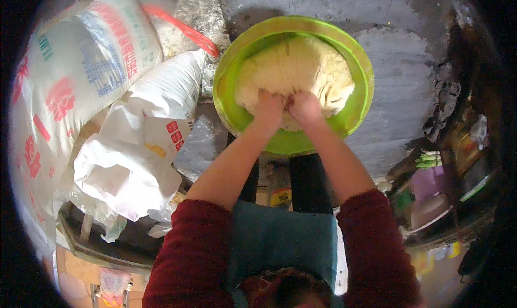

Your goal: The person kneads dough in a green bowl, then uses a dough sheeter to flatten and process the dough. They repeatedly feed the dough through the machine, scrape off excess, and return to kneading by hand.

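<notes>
A large, pale mass of dough (291,65) fills much of a bright green basin (364,92). Its top is rounded, and its right side is creased and cracked. Both my hands press into the near edge of the dough, side by side and a little apart. My left hand (270,107) has its fingers curled into the dough, the tips sunk out of sight. Beside it, my right hand (305,109) is likewise closed, its knuckles against the dough. Both forearms reach over the basin's near rim.
Big printed woven sacks (81,65) stand at the left, next to an opened white sack (156,114) with a folded-down mouth. A red strap (183,29) lies above it. The basin rests on a grey, worn surface (404,92). Green onions (429,159) and clutter lie at the right.
</notes>
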Demonstrator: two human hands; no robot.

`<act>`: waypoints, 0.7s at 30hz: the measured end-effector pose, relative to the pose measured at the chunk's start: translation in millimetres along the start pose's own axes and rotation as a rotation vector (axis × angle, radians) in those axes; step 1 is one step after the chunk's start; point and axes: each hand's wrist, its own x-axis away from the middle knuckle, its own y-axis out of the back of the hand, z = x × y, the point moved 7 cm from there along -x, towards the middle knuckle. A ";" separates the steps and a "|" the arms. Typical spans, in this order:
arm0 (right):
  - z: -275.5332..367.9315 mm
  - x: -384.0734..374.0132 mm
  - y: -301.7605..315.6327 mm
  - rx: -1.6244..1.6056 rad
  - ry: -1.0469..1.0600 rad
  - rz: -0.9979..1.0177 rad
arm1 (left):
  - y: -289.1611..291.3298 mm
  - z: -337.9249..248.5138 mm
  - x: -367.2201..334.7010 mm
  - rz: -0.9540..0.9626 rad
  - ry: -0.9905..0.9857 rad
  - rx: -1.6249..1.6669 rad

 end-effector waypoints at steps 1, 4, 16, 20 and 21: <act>0.7 -26.6 -10.9 0.088 -0.034 0.057 | -4.5 9.3 -24.1 0.023 0.060 -0.063; -0.1 -68.9 -11.5 0.064 -0.179 -0.019 | -6.2 31.6 -59.1 0.151 0.282 0.030; -58.2 121.9 -23.1 -1.289 -0.631 -0.483 | -6.9 37.5 97.7 -0.050 0.916 1.483; -90.2 64.3 -110.3 -1.590 -1.056 -0.211 | -64.1 34.8 42.4 0.050 0.700 1.644; -93.0 57.3 -119.6 -1.613 -1.063 -0.255 | -67.5 37.2 32.2 0.010 0.580 1.608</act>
